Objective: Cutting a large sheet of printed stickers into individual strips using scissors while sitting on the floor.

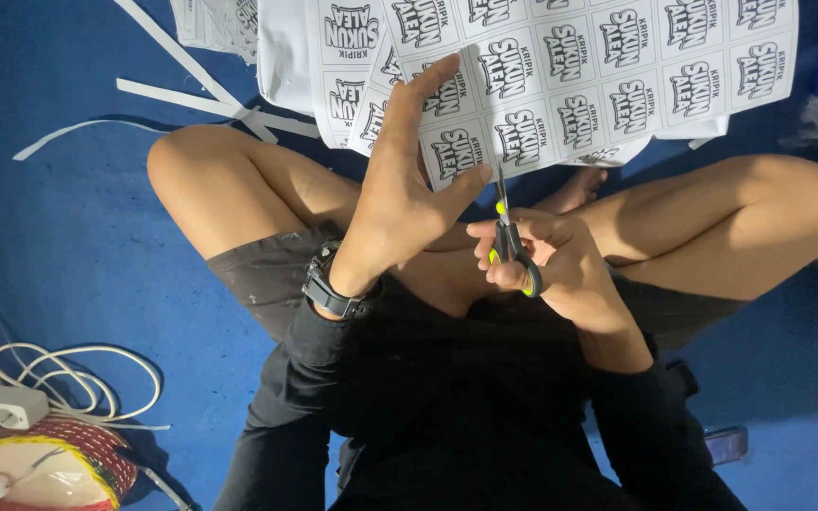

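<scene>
- Gripping a pair of scissors (511,244) with grey and yellow-green handles, the right hand (546,260) is pointing the blades up into the sheet's lower edge.
- The left hand (400,194) is pinching and steadying the printed label sheet (598,66) just beside the blades, fingers spread on it.
- Cut paper strips (191,99) are lying on the blue floor (59,218), beyond the left hand.

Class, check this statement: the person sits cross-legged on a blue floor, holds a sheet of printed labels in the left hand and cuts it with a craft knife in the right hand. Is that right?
Not quite. The right hand holds scissors with grey and yellow-green handles, not a craft knife. The rest stands: the head view shows the left hand holding the sheet of printed labels above the blue floor.
</scene>
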